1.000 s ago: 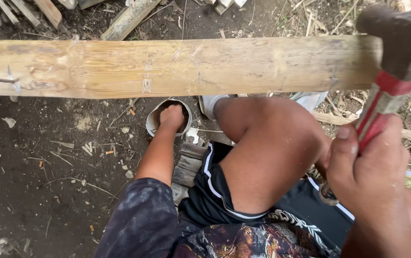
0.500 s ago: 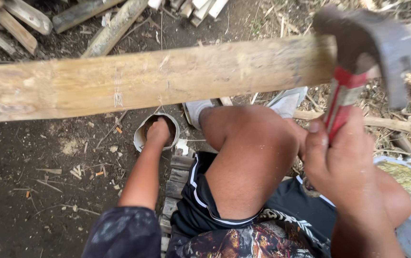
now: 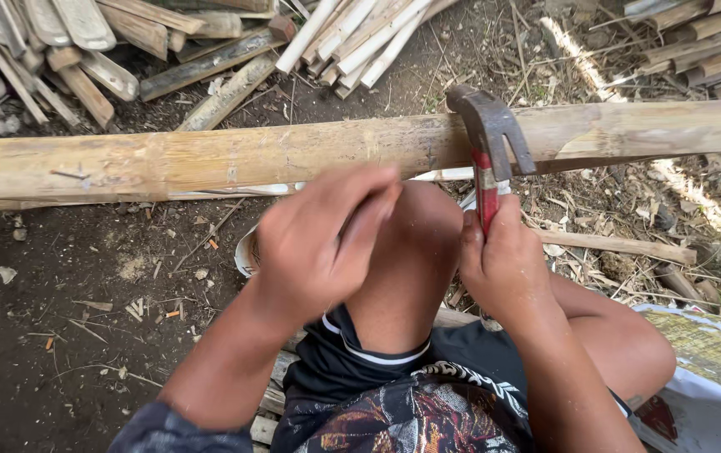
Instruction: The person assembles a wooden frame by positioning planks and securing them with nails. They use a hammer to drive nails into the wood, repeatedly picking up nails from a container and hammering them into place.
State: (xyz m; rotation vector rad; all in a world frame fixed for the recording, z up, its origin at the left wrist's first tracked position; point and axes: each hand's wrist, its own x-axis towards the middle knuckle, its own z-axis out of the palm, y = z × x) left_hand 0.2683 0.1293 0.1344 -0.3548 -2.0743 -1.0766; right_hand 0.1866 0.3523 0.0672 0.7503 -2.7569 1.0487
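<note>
Right hand [image 3: 507, 260] wrapped tight round the red handle of a claw hammer [image 3: 488, 143]; its head lies against the near edge of the bamboo pole [image 3: 235, 159] at 12 o'clock. Left hand [image 3: 319, 243], blurred, fingers pinched together; contents cannot be told. Bare dirt [image 3: 67, 285] open at 9 o'clock; split bamboo slats [image 3: 84, 42] stacked beyond the pole.

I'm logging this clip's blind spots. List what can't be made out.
Head view only:
- Left hand: motion-blurred; whether its fingers pinch anything is unclear.
- Round container: mostly hidden behind that hand.
- Hammer handle: lower end hidden inside the right hand.
- Bamboo pole: both ends cut off by the edges.
</note>
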